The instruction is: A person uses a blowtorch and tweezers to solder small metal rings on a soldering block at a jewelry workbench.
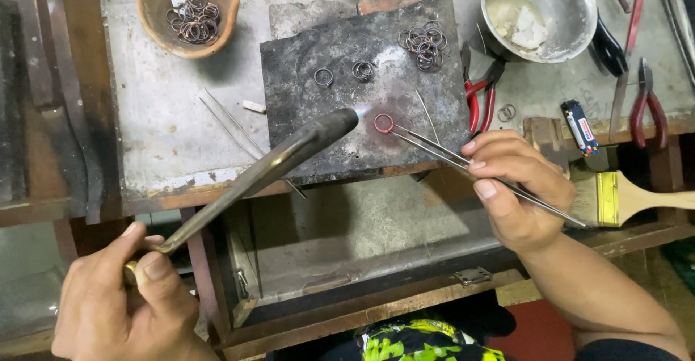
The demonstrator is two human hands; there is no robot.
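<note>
My left hand (pixel 119 296) grips the handle of a long metal blowtorch (pixel 279 160). Its nozzle points right, with a small flame at a ring (pixel 383 123) that glows red on the dark soldering block (pixel 340 49). My right hand (pixel 514 187) holds thin steel tweezers (pixel 434 147), their tips touching the glowing ring. On the block lie a single ring (pixel 323 77), a small cluster of rings (pixel 363 70) and a pile of several rings (pixel 425 42).
A clay bowl (pixel 156 13) with several rings sits at the back left. A steel bowl (pixel 572 13) with white paste stands at the back right. Red-handled pliers (pixel 479 97), a lighter (pixel 579 126), more pliers (pixel 646 100) and a paintbrush (pixel 630 198) lie to the right.
</note>
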